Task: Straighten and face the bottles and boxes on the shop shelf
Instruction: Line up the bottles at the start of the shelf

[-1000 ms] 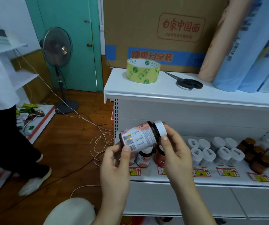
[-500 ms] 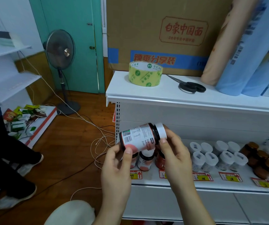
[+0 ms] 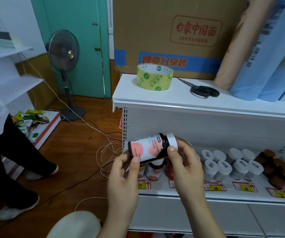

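Observation:
I hold a dark bottle (image 3: 148, 148) with a white cap and a pink-and-white label on its side, in front of the lower shelf (image 3: 224, 194). My left hand (image 3: 123, 179) pinches its base end. My right hand (image 3: 184, 167) grips the cap end. The front of the label, with pink circles and text, faces me. Behind it on the shelf stand similar pink-label bottles (image 3: 153, 170), several white-capped jars (image 3: 231, 164) and brown jars with gold lids (image 3: 274, 169). Price tags (image 3: 214, 186) line the shelf's front edge.
On the top shelf lie a roll of yellow tape (image 3: 154, 77), black scissors (image 3: 202, 90), a cardboard box (image 3: 172, 35) and rolled paper (image 3: 262, 54). A standing fan (image 3: 64, 54) and loose cables (image 3: 104, 148) are on the wooden floor. Another person's legs (image 3: 13, 160) are at left.
The bottle has been rotated in my hands: the barcode side faced me before, now the pink front label does. The other person's legs have shifted at left.

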The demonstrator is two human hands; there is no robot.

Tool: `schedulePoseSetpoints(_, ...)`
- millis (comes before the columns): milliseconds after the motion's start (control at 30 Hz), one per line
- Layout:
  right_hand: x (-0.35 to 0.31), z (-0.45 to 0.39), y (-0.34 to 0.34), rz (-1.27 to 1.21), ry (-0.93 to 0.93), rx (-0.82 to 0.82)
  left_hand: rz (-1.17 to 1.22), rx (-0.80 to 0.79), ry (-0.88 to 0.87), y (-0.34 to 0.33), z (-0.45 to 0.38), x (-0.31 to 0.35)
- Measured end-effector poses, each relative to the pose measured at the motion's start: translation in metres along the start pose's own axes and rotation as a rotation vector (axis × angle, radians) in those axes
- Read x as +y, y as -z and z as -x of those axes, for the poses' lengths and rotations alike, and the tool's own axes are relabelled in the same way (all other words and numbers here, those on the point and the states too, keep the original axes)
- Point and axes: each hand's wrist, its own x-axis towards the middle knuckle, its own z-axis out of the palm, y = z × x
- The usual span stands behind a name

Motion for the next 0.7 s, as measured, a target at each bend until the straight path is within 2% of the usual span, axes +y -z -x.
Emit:
schedulePoseSetpoints(100,-0.0055,0.0006,-0.0018,-0.038,-0.007,-0.027,-0.045,-0.009,-0.011,0.0002,-0.0005,0.0004)
schedulePoseSetpoints(400,-0.0021,0.0020,-0.0098,-0.019,-0.076,0.094,-0.045,-0.099,0.006,0.0020,0.0040,0.0012)
schedulePoseSetpoints(700,0.0016,0.0062,-0.0058,0.013,-0.003,0.077,-0.102,-0.059,-0.004,0.0023,0.0014,0.0004)
